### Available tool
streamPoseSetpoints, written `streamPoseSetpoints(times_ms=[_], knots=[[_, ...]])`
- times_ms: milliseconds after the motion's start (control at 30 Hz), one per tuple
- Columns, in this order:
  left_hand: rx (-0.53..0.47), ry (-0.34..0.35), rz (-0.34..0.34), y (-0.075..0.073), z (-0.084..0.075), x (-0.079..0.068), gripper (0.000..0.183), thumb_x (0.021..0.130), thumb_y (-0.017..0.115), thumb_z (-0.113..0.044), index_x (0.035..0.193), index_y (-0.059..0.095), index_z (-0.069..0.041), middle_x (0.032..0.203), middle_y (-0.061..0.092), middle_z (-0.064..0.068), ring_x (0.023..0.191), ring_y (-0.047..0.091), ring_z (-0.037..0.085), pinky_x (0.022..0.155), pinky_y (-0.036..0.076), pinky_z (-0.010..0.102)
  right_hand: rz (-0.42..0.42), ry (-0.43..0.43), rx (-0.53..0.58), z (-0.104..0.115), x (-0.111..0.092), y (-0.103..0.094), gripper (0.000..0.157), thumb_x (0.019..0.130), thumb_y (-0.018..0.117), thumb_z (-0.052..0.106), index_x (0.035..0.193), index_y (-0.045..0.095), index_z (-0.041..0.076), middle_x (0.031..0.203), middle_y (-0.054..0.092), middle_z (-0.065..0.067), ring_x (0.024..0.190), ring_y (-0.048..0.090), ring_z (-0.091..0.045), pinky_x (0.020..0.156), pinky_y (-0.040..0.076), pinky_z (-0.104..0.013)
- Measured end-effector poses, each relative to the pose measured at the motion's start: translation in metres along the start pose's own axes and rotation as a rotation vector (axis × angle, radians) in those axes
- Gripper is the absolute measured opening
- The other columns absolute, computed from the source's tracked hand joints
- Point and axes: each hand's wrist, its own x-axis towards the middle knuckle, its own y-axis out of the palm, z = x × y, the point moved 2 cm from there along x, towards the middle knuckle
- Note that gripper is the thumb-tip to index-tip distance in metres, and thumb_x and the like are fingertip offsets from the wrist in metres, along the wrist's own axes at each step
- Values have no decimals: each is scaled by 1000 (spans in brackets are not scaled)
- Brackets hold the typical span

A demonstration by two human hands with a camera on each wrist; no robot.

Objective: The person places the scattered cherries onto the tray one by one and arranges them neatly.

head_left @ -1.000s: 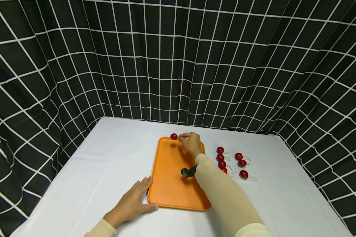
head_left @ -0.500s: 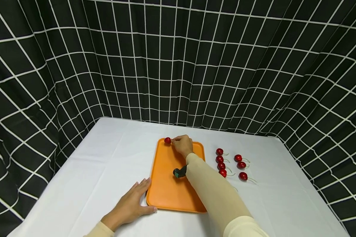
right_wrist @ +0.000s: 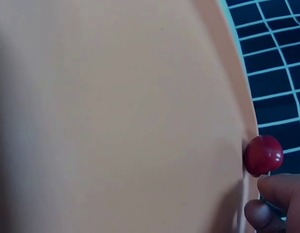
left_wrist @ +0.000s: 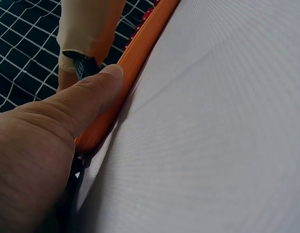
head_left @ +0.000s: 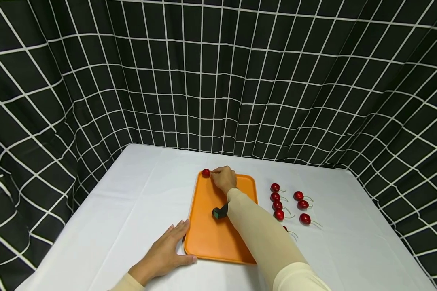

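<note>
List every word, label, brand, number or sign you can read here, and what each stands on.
None can be read in any view.
Orange tray, cherries, white tablecloth: no lettering shows.
Gridded curtain: white lines only.
Dark device by the right sleeve: too small to tell.

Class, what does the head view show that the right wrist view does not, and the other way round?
Head only: the left hand at the near-left corner of the tray, and the loose cherries right of it.
Right wrist only: close detail of the fingertips at the stem.
Both: the right hand, held cherry, tray and gridded curtain.
</note>
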Motion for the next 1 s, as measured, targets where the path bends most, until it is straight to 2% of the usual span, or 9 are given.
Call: streamPoseSetpoints(times_ms=[200,433,633,1000], knots=[[11,0,2,1,0,1,106,71,69,-68,147,37,0,153,33,7,140,26,23,115,15,42,6,7,6,-1,1,4,12,87,73,24,94,80,18,98,72,-1,97,62,-25,86,49,-37],[2,-11,12,0,-1,1,106,72,70,-67,147,37,-1,153,32,6,141,25,23,115,15,43,-13,-13,3,-1,4,7,11,86,73,25,90,80,18,94,72,1,94,62,-24,84,49,-36],[5,-16,12,-1,-1,1,106,72,70,-67,148,36,-1,153,32,6,141,25,23,115,16,44,11,-40,5,0,4,6,13,85,74,24,92,79,14,95,72,-1,92,61,-26,84,49,-37],[6,-11,24,-1,0,1,106,72,71,-64,148,34,-1,154,31,7,141,25,23,116,13,42,62,-39,20,-3,3,5,20,83,74,23,98,76,9,98,70,-4,94,58,-28,89,48,-37]])
